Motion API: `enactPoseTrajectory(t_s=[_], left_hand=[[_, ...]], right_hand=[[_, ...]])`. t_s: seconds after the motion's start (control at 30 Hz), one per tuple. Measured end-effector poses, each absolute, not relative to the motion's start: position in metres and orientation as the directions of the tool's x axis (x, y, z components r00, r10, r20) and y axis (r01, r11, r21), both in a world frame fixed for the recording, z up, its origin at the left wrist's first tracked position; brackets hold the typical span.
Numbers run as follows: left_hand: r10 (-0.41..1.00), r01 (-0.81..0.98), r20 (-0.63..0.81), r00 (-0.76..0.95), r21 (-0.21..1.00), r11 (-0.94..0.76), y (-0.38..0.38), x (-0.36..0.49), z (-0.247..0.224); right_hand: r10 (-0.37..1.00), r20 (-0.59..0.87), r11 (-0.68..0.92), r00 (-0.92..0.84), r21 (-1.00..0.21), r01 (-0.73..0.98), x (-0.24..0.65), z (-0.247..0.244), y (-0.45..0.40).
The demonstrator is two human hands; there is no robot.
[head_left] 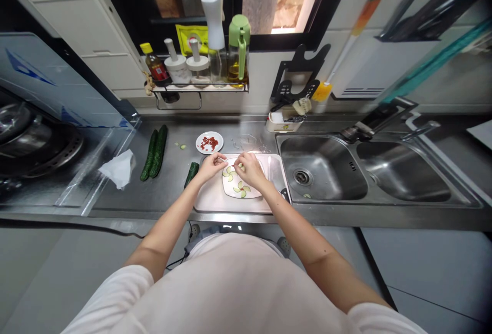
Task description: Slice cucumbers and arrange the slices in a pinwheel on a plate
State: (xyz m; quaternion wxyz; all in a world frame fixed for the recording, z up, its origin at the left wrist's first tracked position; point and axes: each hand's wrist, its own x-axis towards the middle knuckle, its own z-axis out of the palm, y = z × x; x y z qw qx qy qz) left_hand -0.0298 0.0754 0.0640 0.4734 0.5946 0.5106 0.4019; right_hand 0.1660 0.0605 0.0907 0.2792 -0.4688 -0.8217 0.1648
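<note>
A white plate (249, 195) with a dark rim lies on the pale cutting board (207, 203). Cucumber slices (242, 189) are laid on it in pinwheel flower shapes, at least one with a red bit at its centre. Over the plate's far half, my right hand (250, 169) points downward with fingertips pinched together; whatever they hold is too small to make out. My left hand (209, 167) hovers at the plate's left edge, fingers curved and apart, with nothing visible in them. Beyond it sits a small white dish (199, 143) of chopped red pieces (209, 143).
Left of the board lies a cut cucumber (191, 174); farther left are two whole cucumbers (154, 152) and a crumpled white tissue (120, 167). A knife's black handle (285, 194) shows at the board's right edge, beside the double sink (323, 167). A spice rack (200, 88) hangs behind.
</note>
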Motion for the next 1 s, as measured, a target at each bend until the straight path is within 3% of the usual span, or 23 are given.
enactPoseTrajectory(t_s=[0.2,0.4,1.0], left_hand=[[0.996,0.525,0.001,0.089,0.850,-0.047,0.071,-0.032,0.048],[0.997,0.591,0.001,0.076,0.806,-0.046,0.067,-0.028,0.036],[0.997,0.774,-0.043,0.068,0.633,-0.025,0.073,-0.015,0.026]], right_hand=[[0.878,0.206,0.476,-0.433,-0.476,0.739,0.161,0.066,0.065],[0.879,0.123,0.467,-0.461,-0.422,0.777,0.153,0.045,0.069],[0.873,0.057,0.477,-0.484,-0.296,0.827,0.142,0.029,0.076]])
